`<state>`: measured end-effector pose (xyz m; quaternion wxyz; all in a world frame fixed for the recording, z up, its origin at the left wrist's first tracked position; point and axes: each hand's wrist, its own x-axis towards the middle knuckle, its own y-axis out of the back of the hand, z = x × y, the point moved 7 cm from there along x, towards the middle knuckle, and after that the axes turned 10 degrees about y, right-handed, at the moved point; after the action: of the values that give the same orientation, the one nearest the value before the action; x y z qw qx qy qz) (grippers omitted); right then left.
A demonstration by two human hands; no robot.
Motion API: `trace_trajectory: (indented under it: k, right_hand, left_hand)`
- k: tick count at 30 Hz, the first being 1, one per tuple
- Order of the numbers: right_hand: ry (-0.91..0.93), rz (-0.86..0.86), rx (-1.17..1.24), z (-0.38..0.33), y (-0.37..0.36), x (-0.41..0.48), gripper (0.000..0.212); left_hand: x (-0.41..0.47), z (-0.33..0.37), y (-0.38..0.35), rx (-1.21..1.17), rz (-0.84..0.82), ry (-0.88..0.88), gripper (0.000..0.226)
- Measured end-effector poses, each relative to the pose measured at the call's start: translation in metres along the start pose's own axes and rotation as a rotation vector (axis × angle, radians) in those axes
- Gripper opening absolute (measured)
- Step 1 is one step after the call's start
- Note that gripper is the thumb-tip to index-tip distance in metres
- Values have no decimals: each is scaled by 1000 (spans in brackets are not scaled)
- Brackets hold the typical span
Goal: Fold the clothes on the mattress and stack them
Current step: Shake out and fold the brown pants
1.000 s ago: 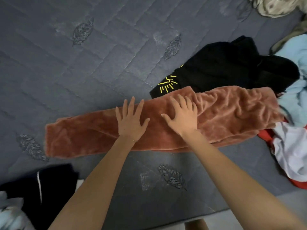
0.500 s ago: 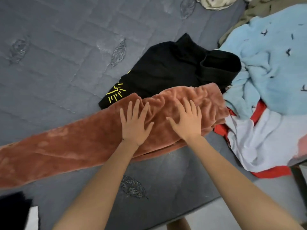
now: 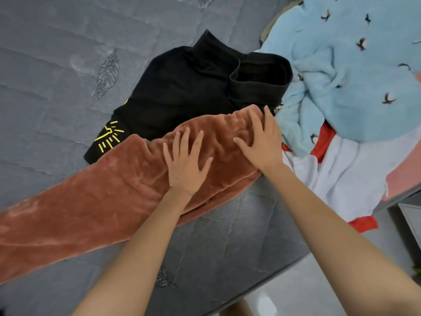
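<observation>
Long rust-coloured fleece trousers point(image 3: 95, 201) lie folded lengthwise across the grey quilted mattress point(image 3: 57, 65), running from the lower left up to the middle right. My left hand point(image 3: 185, 163) presses flat on them with fingers spread. My right hand point(image 3: 262, 137) rests on the waistband end, fingers slightly bent into the wrinkled fleece. A black garment with a yellow print point(image 3: 182, 87) lies just behind the trousers, partly under them.
A heap of unfolded clothes sits at the right: a light blue fleece with bird prints point(image 3: 355, 71), and a white and red garment point(image 3: 341, 176) that hangs over the mattress edge. Pale floor point(image 3: 296, 293) shows at the bottom right.
Both hands have slid along the trousers toward the waistband end at the right. The view has turned right, bringing the clothes heap into sight.
</observation>
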<state>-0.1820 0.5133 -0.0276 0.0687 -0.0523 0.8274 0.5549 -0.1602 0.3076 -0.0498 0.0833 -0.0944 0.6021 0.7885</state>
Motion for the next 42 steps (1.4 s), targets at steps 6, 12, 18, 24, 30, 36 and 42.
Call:
trace_trajectory:
  k: [6,12,18,24,30,36,42]
  right_hand:
    - [-262,-118,325,29,-13,14,95]
    - [-370,-189,610,22,-10,1,74]
    - [-315,-259,875,-57,-7,4,70]
    - [-358,-221,1051,-156,-23,2,63]
    - [-252,-332,1043,-245,-55,-17,36]
    - [-161,-516,1122,-318,-91,-55,26]
    - [88,-353,882,-377,-119,-81,27]
  left_hand:
    - [7,3,-19,40,-100,-37,63]
    - [13,0,0,-273,-138,57,38]
    - [6,-12,59,-1215,-280,365,15]
    - [-14,-68,115,-1170,-146,265,15]
    - [-49,-139,110,-1010,-410,307,69]
    - [-76,-234,110,-1074,-166,488,64]
    - [-106,-331,108,-1058,-105,666,57]
